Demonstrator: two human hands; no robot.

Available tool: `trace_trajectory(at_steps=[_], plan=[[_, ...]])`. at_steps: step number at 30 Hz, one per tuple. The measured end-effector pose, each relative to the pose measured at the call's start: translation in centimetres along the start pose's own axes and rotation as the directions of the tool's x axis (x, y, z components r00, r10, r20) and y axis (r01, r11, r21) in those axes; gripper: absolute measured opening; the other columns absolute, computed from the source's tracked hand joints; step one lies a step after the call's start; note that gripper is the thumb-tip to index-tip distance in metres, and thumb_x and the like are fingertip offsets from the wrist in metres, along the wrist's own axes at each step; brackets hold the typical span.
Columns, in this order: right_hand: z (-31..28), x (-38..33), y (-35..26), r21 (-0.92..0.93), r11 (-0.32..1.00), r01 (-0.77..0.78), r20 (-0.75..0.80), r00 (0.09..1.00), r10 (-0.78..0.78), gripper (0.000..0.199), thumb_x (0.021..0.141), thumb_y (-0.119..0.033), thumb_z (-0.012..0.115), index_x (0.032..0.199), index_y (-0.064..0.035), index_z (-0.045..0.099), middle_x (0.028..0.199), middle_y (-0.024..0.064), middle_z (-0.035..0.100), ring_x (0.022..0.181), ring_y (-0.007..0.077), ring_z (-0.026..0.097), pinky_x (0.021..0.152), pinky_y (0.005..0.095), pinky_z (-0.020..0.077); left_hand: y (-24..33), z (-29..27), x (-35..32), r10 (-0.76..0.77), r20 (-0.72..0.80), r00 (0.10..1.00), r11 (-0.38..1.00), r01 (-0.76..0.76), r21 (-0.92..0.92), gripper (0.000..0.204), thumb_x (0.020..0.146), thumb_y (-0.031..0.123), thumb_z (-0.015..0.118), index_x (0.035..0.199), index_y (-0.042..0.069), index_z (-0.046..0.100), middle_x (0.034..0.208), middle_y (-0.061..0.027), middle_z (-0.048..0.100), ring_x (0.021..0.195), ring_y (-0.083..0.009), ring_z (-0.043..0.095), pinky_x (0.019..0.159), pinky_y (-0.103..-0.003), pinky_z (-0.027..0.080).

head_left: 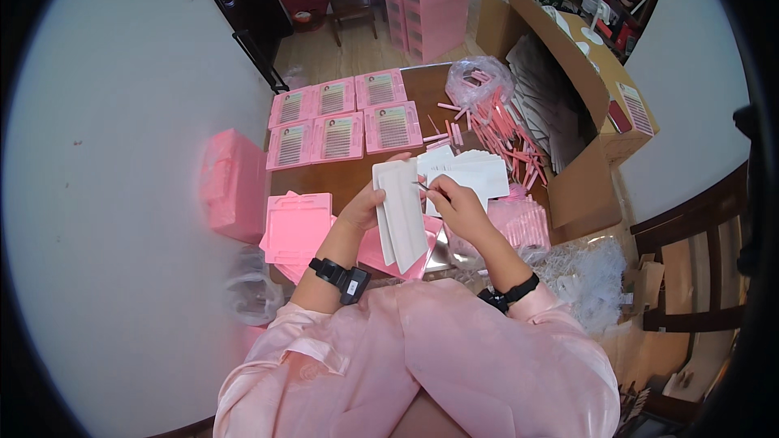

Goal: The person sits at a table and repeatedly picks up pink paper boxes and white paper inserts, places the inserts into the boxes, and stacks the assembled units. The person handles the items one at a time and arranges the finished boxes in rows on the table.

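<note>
My left hand [363, 208] is closed around the side of a folded white paper sleeve [404, 219], held tilted above the table in front of me. From the right, my right hand [457, 205] pinches slim dark metal tweezers [419, 186], their tip at the sleeve's upper right edge. Just behind my right hand lie fanned white cards [475, 175]. Under the sleeve, a pink tray [416, 258] is partly hidden. Stacked pink trays [299, 223] lie to the left of my left forearm.
Pink cases with dark rows [337, 137] fill the table's far left. Loose pink sticks [511, 134] and a plastic bag [480, 81] lie far right, beside an open cardboard box [588, 182]. Clear-pink packs [519, 223] sit near right. A pink case [233, 182] stands left.
</note>
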State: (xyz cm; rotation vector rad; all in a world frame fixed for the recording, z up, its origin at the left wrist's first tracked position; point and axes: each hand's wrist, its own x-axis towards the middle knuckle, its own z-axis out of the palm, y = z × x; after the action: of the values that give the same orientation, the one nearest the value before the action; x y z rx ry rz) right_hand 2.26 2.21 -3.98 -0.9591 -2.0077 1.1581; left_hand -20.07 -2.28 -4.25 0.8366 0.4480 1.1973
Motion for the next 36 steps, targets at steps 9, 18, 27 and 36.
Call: trace_trajectory(at_steps=[9, 18, 27, 36], plan=[[7.6, -5.0, -3.4, 0.062, 0.996, 0.057, 0.329, 0.941, -0.074, 0.023, 0.096, -0.027, 0.060, 0.094, -0.0055, 0.067, 0.077, 0.0149, 0.066, 0.066, 0.0273, 0.060, 0.065, 0.0366, 0.0489, 3.2, -3.7, -8.3, -0.009, 0.025, 1.000, 0.997, 0.011, -0.082, 0.105, 0.075, 0.044, 0.084, 0.158, 0.014, 0.027, 0.135, -0.0219, 0.058, 0.120, -0.0368, 0.063, 0.101, -0.049, 0.055], [9.3, -15.6, -2.9, -0.669, 0.731, -0.131, 0.282, 0.866, 0.413, 0.023, 0.088, -0.028, 0.062, 0.089, -0.0076, 0.073, 0.087, 0.0170, 0.071, 0.079, 0.0367, 0.069, 0.069, 0.0461, 0.0524, 7.6, -5.3, -16.5, 0.057, 0.042, 0.997, 0.985, -0.049, -0.164, 0.103, 0.076, 0.059, 0.079, 0.159, 0.024, 0.028, 0.142, -0.0256, 0.052, 0.121, -0.0445, 0.061, 0.098, -0.063, 0.053], [19.6, -8.2, -15.5, -0.302, 0.951, -0.073, -0.304, 0.952, -0.024, 0.021, 0.096, -0.029, 0.062, 0.095, -0.0086, 0.066, 0.075, 0.0125, 0.068, 0.071, 0.0343, 0.067, 0.063, 0.0442, 0.0501, 7.8, -2.4, -22.5, 0.074, 0.103, 0.992, 0.994, -0.065, -0.088, 0.108, 0.075, 0.061, 0.076, 0.158, 0.013, 0.028, 0.139, -0.0269, 0.054, 0.120, -0.0422, 0.062, 0.097, -0.054, 0.055], [22.7, -9.4, -17.1, -0.353, 0.935, -0.044, -0.274, 0.960, -0.058, 0.021, 0.095, -0.028, 0.061, 0.092, -0.0083, 0.066, 0.070, 0.0140, 0.065, 0.068, 0.0362, 0.065, 0.061, 0.0454, 0.0493, 9.4, -2.7, -27.1, 0.051, 0.117, 0.992, 0.989, -0.034, -0.145, 0.106, 0.077, 0.054, 0.078, 0.158, 0.013, 0.026, 0.139, -0.0248, 0.053, 0.121, -0.0413, 0.061, 0.099, -0.052, 0.055]])
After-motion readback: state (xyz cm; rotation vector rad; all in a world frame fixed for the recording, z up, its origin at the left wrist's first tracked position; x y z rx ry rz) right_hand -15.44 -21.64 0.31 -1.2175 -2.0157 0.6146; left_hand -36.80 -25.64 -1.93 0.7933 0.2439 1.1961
